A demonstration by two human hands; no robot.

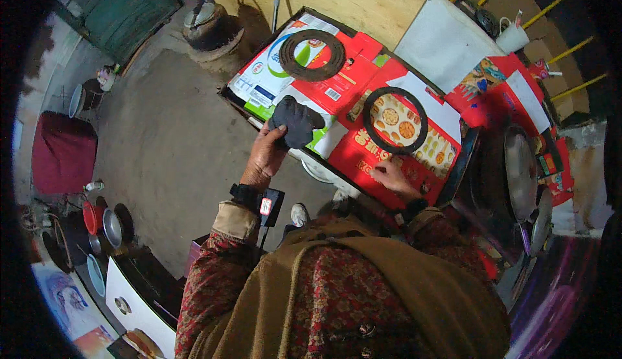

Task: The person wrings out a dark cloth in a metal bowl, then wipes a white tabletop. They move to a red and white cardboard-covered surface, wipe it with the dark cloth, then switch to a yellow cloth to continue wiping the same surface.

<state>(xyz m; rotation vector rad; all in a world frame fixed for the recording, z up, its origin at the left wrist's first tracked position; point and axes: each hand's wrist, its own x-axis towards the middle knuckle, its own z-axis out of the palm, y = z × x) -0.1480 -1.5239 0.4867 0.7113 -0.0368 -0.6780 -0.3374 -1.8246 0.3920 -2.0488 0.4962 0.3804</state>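
My left hand (266,152) grips a folded dark grey cloth (297,122), thumb on top, over the near left edge of a low table-like surface. Flattened printed cardboard (347,70), red, white and green, covers that surface. At its far left lies a set of dark concentric rings (287,58), like stove rings. A thinner black ring (373,130) rests further right on the red cardboard. Just below this ring is my right hand (392,176), its fingers curled low over the cardboard. Whether anything small is between those fingers, I cannot tell.
A lidded pot (210,27) stands past the far left corner. Close on the right is a large round metal lid or pan (520,174). Basins (112,227) and a maroon-covered item (64,152) lie to the left on the concrete floor (150,130). A white mug (512,37) sits far right.
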